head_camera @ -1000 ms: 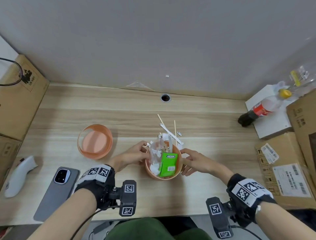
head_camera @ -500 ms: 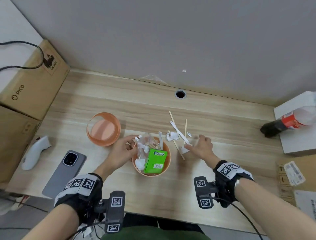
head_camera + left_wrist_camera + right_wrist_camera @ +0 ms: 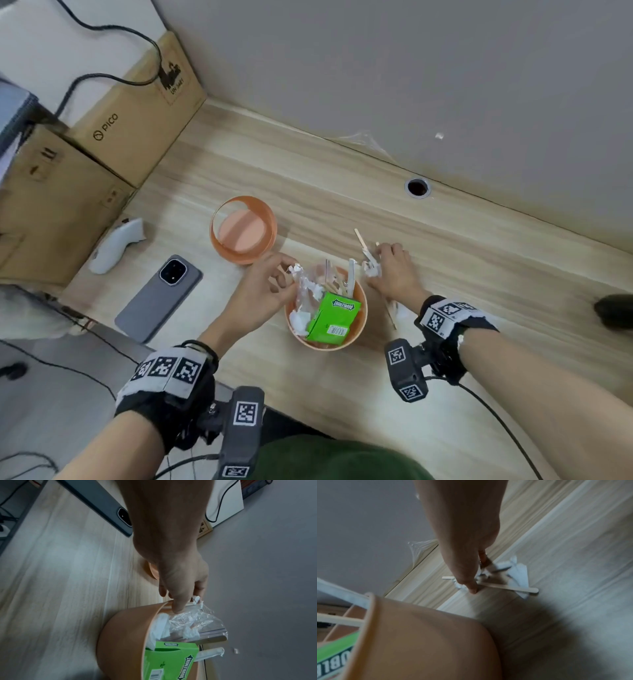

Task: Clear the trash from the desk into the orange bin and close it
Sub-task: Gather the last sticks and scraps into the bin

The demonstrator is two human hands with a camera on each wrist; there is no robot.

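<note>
The orange bin stands open on the desk, stuffed with a green gum box, white paper, a clear plastic bag and sticks. Its orange lid lies upside down to the back left. My left hand is at the bin's left rim, and thumb and fingers pinch the top of the bag. My right hand is just behind and right of the bin, curled over a small heap of paper scraps and wooden sticks, with the thumb pressed to the desk.
A grey phone and a white controller lie at the left. Cardboard boxes wall off the left side. A cable hole sits near the back wall. A dark bottle end shows at the right edge.
My right hand left the bin's right rim and reached back to the scrap heap, closing over it. The left hand stayed at the left rim. The head view swung left.
</note>
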